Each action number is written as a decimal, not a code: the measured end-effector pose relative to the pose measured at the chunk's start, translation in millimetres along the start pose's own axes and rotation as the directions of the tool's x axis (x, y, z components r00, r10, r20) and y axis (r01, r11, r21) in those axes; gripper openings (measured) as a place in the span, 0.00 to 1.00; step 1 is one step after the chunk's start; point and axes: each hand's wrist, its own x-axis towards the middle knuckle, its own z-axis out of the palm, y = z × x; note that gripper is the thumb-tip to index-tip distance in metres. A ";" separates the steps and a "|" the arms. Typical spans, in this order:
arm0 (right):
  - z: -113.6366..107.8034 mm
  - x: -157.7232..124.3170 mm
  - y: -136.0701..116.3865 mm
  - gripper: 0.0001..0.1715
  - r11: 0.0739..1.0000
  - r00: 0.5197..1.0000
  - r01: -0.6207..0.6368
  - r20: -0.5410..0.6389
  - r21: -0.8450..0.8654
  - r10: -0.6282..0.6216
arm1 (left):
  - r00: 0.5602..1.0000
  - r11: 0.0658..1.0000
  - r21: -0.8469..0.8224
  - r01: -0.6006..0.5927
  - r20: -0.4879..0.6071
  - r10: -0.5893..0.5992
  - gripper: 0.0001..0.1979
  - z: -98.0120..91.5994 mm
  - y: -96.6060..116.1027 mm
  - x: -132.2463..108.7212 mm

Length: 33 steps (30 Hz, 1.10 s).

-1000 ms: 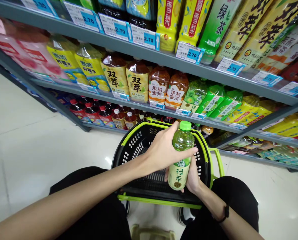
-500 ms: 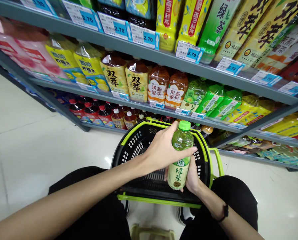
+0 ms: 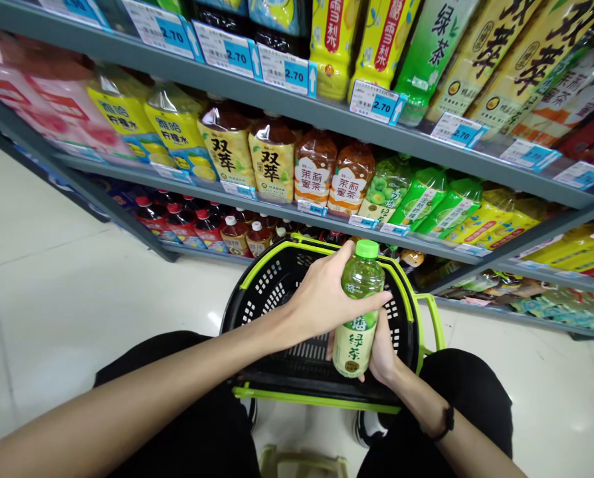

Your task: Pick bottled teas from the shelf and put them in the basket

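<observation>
A green tea bottle (image 3: 355,345) with a bright green cap and pale label is held between both hands, nearly upright with its label toward me. My left hand (image 3: 321,295) is closed round its upper part, the thumb lying across the front. Lower down, my right hand (image 3: 384,348) grips the bottle from the right side and behind; most of those fingers are hidden. Under the hands sits a black shopping basket (image 3: 237,312) with lime-green rim and handles, between my knees. The part of its inside that shows is bare black slatted plastic.
Grey store shelves (image 3: 177,73) run across the front, packed with bottled drinks and price tags (image 3: 287,72). Red-capped bottles (image 3: 177,219) stand on the bottom shelf just beyond the basket. A small stool (image 3: 301,461) is at the lower edge, on the pale tiled floor (image 3: 78,285).
Almost nothing differs. Both hands still hold the bottle in the same place above the basket; the view has shifted very slightly.
</observation>
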 end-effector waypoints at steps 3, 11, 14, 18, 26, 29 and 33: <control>-0.3 -0.3 0.4 0.55 1.000 1.000 -0.005 -0.002 -0.005 0.005 | 1.000 1.000 0.017 -0.006 -0.016 0.006 0.46 0.9 -1.9 0.8; -0.1 -0.2 -0.9 0.55 1.000 1.000 -0.001 0.007 0.004 0.001 | 1.000 0.999 0.033 0.013 -0.019 -0.013 0.45 1.9 -3.4 0.2; 0.5 -1.0 -0.9 0.56 0.999 0.999 -0.037 0.002 -0.005 0.037 | 1.000 0.999 0.035 0.019 -0.022 -0.019 0.45 1.7 -3.0 0.4; -0.5 -1.6 1.3 0.58 0.990 0.989 -0.139 -0.057 -0.027 0.137 | 1.000 0.999 0.035 -0.001 -0.026 0.002 0.45 1.7 -3.2 1.0; -2.6 -0.4 3.6 0.60 0.987 0.986 -0.157 -0.069 -0.038 0.154 | 1.000 1.000 0.021 -0.010 -0.023 0.010 0.46 1.9 -3.9 1.3; -4.6 0.2 5.9 0.60 0.989 0.987 -0.143 -0.073 -0.029 0.140 | 1.000 1.000 0.026 -0.013 -0.026 0.013 0.46 2.0 -4.9 1.2; -6.5 0.9 7.5 0.59 0.991 0.989 -0.132 -0.076 -0.017 0.130 | 0.999 1.000 0.012 -0.019 -0.026 0.020 0.43 2.1 -4.7 0.2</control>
